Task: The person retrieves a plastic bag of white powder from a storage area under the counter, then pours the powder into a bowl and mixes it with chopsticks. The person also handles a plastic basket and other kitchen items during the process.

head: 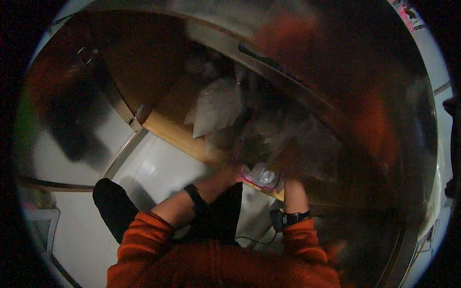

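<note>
Before me is a dark, low cabinet compartment with a pale wooden edge (180,138). My left hand (232,176) reaches to that edge, at the left side of a clear plastic bag (264,175) with a pink rim; whether it grips the bag is too dim to tell. My right hand (293,181) reaches in at the bag's right side, its fingers lost in shadow. Behind the hands, inside the compartment, lie a whitish plastic bag or wrapping (218,104) and other blurred, greyish plastic items.
A glossy cabinet door (72,129) stands swung out at the left, with a metal hinge (135,120) by the compartment. The cabinet's upper edge (266,68) curves above my hands. A thin dark cable (257,242) lies on the pale floor (79,223) near my right wrist.
</note>
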### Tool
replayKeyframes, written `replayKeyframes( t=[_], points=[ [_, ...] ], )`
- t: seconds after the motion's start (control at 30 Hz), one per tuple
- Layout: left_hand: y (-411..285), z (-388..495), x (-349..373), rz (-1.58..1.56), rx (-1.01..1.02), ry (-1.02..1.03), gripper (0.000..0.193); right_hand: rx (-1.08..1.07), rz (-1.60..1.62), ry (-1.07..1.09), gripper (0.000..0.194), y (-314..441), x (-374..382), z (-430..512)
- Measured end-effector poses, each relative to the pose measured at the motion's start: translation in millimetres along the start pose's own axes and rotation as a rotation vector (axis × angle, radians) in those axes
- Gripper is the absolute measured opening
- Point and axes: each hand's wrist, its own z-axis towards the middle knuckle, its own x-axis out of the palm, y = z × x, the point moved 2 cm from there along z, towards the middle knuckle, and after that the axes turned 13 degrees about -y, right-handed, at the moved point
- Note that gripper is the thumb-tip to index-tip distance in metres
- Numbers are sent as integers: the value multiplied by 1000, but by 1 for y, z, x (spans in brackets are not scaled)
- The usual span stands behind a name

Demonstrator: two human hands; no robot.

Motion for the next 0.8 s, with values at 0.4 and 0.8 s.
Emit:
replayKeyframes(
  t=[0.4,0.8],
  points=[
    [-68,-137,-34,58,554,58,43,-132,317,-36,88,63,16,-13],
    [-48,-254,-131,-180,-100,-818,30,-154,422,-44,81,56,24,-5]
  ],
)
